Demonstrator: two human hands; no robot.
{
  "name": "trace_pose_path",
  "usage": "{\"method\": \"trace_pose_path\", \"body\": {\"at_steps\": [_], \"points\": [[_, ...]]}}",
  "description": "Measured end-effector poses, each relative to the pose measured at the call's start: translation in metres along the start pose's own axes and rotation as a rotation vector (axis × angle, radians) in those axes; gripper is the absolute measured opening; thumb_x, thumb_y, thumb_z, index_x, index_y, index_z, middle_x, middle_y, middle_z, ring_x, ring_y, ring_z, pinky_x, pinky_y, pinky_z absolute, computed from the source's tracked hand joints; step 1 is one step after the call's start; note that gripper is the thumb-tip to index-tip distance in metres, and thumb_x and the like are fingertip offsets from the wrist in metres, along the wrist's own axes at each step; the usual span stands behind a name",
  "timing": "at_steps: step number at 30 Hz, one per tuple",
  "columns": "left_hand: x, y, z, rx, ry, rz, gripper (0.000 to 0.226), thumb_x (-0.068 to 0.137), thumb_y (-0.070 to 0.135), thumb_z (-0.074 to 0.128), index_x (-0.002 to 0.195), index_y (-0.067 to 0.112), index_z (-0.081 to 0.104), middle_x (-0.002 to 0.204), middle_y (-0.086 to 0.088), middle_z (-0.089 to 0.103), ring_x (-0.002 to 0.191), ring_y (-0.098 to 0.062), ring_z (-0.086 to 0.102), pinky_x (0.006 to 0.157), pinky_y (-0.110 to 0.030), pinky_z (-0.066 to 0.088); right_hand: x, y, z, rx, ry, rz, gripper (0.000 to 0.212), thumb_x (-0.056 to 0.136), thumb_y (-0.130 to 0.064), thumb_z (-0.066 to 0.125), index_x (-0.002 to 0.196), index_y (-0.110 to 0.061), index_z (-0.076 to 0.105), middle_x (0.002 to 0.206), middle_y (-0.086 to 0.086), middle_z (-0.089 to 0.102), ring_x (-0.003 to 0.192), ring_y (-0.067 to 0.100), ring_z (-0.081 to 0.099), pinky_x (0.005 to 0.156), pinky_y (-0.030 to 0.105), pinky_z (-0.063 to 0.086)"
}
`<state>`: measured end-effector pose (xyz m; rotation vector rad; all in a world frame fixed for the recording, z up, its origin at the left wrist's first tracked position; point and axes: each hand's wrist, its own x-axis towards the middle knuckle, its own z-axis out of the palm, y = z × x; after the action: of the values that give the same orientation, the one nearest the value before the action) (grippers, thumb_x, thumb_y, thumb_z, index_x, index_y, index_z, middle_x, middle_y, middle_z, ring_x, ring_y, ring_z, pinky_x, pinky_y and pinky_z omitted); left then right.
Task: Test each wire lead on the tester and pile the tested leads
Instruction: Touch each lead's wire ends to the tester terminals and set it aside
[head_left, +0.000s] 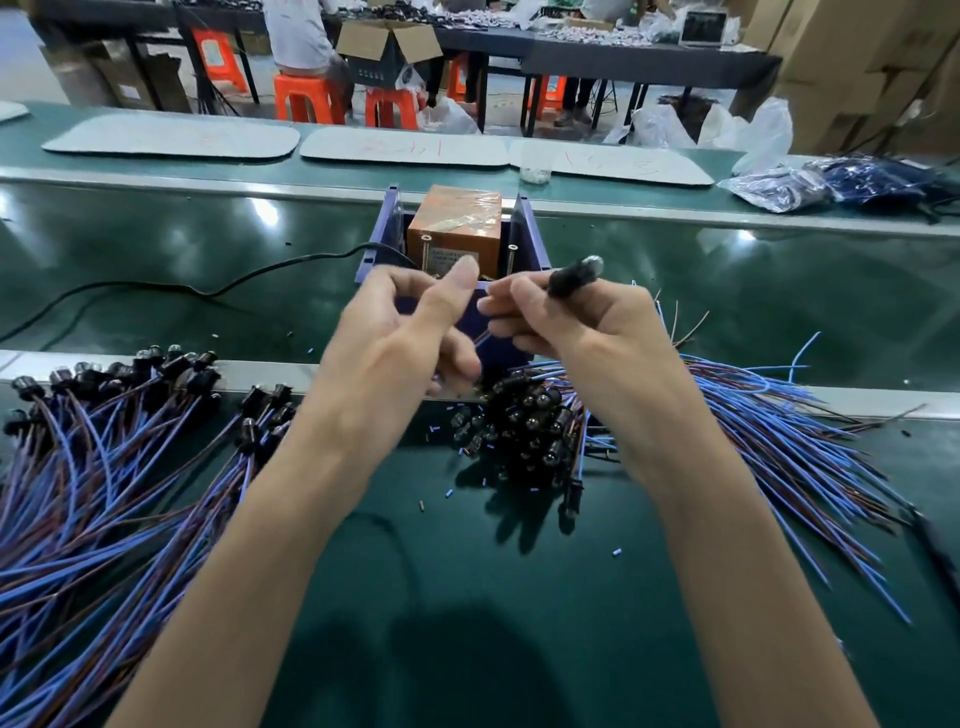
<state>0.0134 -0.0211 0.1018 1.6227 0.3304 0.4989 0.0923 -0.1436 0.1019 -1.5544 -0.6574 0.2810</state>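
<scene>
The tester, an orange box wrapped in tape, sits in a purple bin just beyond my hands. My right hand grips one lead by its black lamp socket, socket end up. My left hand pinches that lead's thin wires between the two hands, thumb raised. A pile of leads with blue and brown wires lies at the left. Another pile lies at the right, its black sockets bunched under my hands.
A black cable runs left from the bin across the green belt. Small bits of cut insulation dot the green mat. White trays and plastic bags lie on the far bench; people sit on orange stools beyond.
</scene>
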Motion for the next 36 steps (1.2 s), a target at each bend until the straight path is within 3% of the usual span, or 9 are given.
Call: {"method": "trace_pose_path", "body": {"at_steps": [3,5,8,11,15,19,25,31,36], "points": [[0.007,-0.006,0.003,0.002,-0.102,-0.223,0.044,0.092,0.057,0.038,0.118,0.022,0.040,0.069,-0.004,0.074,0.048,-0.016,0.065,0.045,-0.017,0.044,-0.002,-0.002,-0.001,-0.008,-0.008,0.002,0.023,0.098,-0.027,0.050,0.096,-0.016,0.070,0.095,-0.004,0.075,0.085,0.008,0.068,0.075,0.016,0.052],[0.008,-0.010,0.005,-0.060,-0.064,-0.263,0.055,0.095,0.054,0.037,0.139,0.023,0.028,0.083,-0.005,0.075,0.055,-0.018,0.069,0.044,-0.013,0.044,-0.003,-0.003,-0.001,-0.043,-0.023,0.005,0.027,0.098,-0.035,0.048,0.096,-0.019,0.070,0.096,-0.009,0.074,0.089,0.007,0.067,0.076,0.015,0.051],[0.009,-0.013,0.003,-0.169,0.056,-0.243,0.057,0.097,0.047,0.042,0.145,0.028,0.019,0.101,-0.005,0.069,0.065,-0.017,0.073,0.046,-0.015,0.047,-0.004,-0.006,-0.001,-0.042,-0.012,-0.006,0.029,0.098,-0.036,0.047,0.093,-0.019,0.070,0.093,-0.011,0.075,0.090,0.003,0.066,0.080,0.018,0.049],[0.011,-0.015,-0.002,-0.242,0.202,-0.179,0.053,0.099,0.035,0.047,0.144,0.026,0.020,0.107,-0.004,0.063,0.071,-0.012,0.072,0.048,-0.018,0.049,-0.005,-0.008,0.000,0.005,-0.006,-0.021,0.031,0.099,-0.032,0.044,0.092,-0.013,0.067,0.089,-0.005,0.076,0.090,0.006,0.070,0.086,0.026,0.050],[0.014,-0.015,-0.007,-0.253,0.350,-0.116,0.044,0.100,0.021,0.046,0.139,0.025,0.027,0.104,0.003,0.059,0.072,-0.006,0.068,0.053,-0.018,0.050,-0.006,-0.014,-0.003,0.171,0.020,-0.022,0.032,0.100,-0.027,0.042,0.087,-0.006,0.063,0.071,0.001,0.074,0.073,0.010,0.071,0.074,0.015,0.052],[0.015,-0.017,-0.012,-0.211,0.396,-0.096,0.034,0.099,0.014,0.046,0.129,0.025,0.034,0.105,0.005,0.059,0.075,-0.002,0.069,0.055,-0.014,0.049,-0.006,-0.017,-0.005,0.233,0.078,0.001,0.033,0.101,-0.024,0.041,0.083,-0.006,0.061,0.059,0.003,0.065,0.059,0.010,0.065,0.062,0.013,0.050],[0.015,-0.019,-0.011,-0.156,0.414,-0.065,0.038,0.095,0.001,0.042,0.122,0.028,0.037,0.100,0.008,0.055,0.064,0.005,0.065,0.051,-0.011,0.048,-0.003,-0.015,-0.009,0.253,0.182,0.004,0.035,0.102,-0.023,0.041,0.077,-0.007,0.060,0.049,-0.003,0.050,0.046,0.008,0.050,0.060,0.021,0.050],[0.014,-0.020,-0.010,-0.051,0.372,-0.053,0.045,0.090,-0.009,0.036,0.109,0.031,0.044,0.099,0.006,0.058,0.060,0.003,0.064,0.084,-0.033,0.047,-0.002,-0.014,-0.011,0.238,0.194,0.011,0.035,0.103,-0.026,0.039,0.080,-0.010,0.060,0.049,-0.005,0.053,0.049,0.009,0.052,0.074,0.036,0.046],[0.011,-0.019,-0.008,-0.002,0.331,-0.007,0.043,0.088,-0.008,0.042,0.094,0.035,0.039,0.090,0.004,0.054,0.044,0.001,0.053,0.065,-0.025,0.046,-0.002,-0.013,-0.009,0.311,0.149,0.033,0.032,0.103,-0.025,0.039,0.081,-0.010,0.057,0.051,-0.003,0.049,0.047,0.010,0.045,0.054,0.024,0.051]]}}
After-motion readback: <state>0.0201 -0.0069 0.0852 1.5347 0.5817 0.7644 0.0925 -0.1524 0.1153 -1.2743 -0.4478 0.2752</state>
